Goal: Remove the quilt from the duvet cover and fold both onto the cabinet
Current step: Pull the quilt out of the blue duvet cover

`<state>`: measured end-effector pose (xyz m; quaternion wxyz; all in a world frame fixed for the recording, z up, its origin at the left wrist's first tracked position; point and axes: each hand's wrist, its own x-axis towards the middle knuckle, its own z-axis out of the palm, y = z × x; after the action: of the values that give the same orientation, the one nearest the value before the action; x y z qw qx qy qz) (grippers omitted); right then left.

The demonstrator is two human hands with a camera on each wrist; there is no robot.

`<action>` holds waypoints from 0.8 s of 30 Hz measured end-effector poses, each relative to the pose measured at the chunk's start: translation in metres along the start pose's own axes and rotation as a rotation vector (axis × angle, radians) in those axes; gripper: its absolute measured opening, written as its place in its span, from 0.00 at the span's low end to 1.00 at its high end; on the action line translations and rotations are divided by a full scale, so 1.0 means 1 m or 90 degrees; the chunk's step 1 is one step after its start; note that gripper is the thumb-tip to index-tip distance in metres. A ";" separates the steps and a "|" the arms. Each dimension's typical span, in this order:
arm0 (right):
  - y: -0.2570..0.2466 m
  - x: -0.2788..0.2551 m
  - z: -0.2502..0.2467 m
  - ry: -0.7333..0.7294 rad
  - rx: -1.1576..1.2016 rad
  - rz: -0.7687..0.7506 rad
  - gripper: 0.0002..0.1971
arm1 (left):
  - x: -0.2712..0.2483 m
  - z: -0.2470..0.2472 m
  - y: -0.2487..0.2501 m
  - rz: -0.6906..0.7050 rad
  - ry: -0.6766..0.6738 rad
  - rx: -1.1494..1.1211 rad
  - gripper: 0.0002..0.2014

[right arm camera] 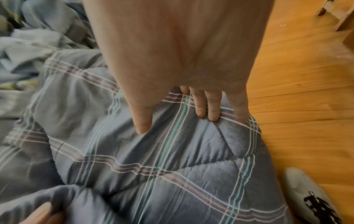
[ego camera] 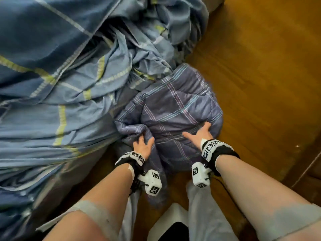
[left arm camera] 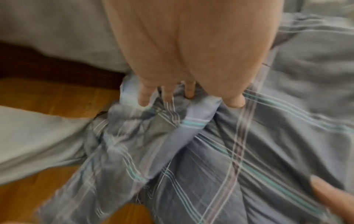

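A purple-grey plaid quilt [ego camera: 175, 108] bulges out of the crumpled blue duvet cover [ego camera: 57, 87], which has yellow-green stripes and is heaped on the bed at the left. The quilt hangs down over the wooden floor. My left hand [ego camera: 144, 140] grips a bunched fold at the quilt's near left; in the left wrist view the left hand [left arm camera: 189, 100] has fingers and thumb dug into that fold [left arm camera: 193, 125]. My right hand [ego camera: 199, 133] lies spread on the quilt's right side. In the right wrist view the right hand [right arm camera: 174, 121] presses the padding [right arm camera: 172, 159] with thumb apart.
Wooden floor [ego camera: 260, 70] stretches to the right of the bed. A grey slipper with a black print [right arm camera: 314, 197] sits on the floor beside the quilt. A wooden furniture leg [right arm camera: 344, 18] stands at the far right. My legs in light trousers [ego camera: 199, 214] are below the quilt.
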<state>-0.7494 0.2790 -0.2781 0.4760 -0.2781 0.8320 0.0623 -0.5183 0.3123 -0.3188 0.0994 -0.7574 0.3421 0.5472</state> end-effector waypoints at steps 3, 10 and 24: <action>0.015 0.042 0.010 0.186 -0.010 -0.024 0.42 | 0.032 0.014 -0.012 -0.112 0.039 -0.041 0.32; 0.048 0.140 0.046 0.295 0.171 0.186 0.68 | 0.117 0.071 -0.013 0.014 -0.035 -0.076 0.31; 0.121 0.261 0.094 0.003 0.538 0.220 0.81 | 0.169 0.076 -0.023 -0.112 0.208 -0.256 0.36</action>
<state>-0.8437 0.3091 -0.5638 0.5282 0.0834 0.8199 -0.2046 -0.5332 0.3005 -0.5041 -0.0625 -0.8668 0.1712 0.4642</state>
